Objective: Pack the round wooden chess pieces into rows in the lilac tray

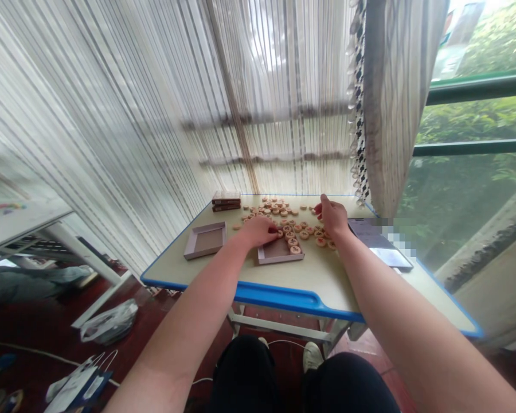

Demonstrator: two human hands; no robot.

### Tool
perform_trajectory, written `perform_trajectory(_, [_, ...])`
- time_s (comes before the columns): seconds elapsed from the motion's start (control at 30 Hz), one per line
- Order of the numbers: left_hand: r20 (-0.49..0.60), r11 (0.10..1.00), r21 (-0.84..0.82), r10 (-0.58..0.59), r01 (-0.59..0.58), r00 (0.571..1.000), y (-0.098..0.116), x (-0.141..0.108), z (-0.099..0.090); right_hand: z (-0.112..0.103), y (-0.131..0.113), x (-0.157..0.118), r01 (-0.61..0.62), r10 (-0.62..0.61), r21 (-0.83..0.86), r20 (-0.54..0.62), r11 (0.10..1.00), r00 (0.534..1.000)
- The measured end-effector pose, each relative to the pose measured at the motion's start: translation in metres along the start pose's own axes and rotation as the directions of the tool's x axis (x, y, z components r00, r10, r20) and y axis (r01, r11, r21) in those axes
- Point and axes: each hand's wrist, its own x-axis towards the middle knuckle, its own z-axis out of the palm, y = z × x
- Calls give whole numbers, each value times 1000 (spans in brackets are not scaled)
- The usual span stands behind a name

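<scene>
My left hand is over the back left of a shallow open box, its fingers pinched on a round wooden Chinese chess piece. Several larger chess pieces with dark characters stand in a column along the box's right side. To the right, my right hand is raised a little over the table with thumb and fingers closed together. Whether anything is between them I cannot make out. Loose chess pieces lie scattered behind and between both hands, some with red marks.
Left of the box lies a second shallow tray. Stacked flat boxes sit at the table's back left corner. A dark folder-like case and a device with a bright screen lie at the right. The table has a blue rim.
</scene>
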Motion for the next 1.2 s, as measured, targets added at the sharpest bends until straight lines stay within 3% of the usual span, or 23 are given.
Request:
perform_trajectory(0.17, [6, 1000, 13, 16, -16, 1000, 0, 0, 1, -16, -7, -1, 155, -141, -299, 67, 942, 988])
perform_trajectory(0.33, [-12, 1000, -16, 0, 0, 1000, 1, 1, 1, -29, -15, -4, 125, -91, -453, 97, 883, 991])
perform_trajectory(0.7, [-33, 999, -14, -43, 43, 999, 3, 0, 0, -30, -13, -7, 154, -119, -465, 105, 872, 987])
perform_trajectory(1.2, [-43, 997, 80, 15, -12, 999, -3, 3, 5, -20, 0, 0, 210, -174, -539, 117, 816, 978])
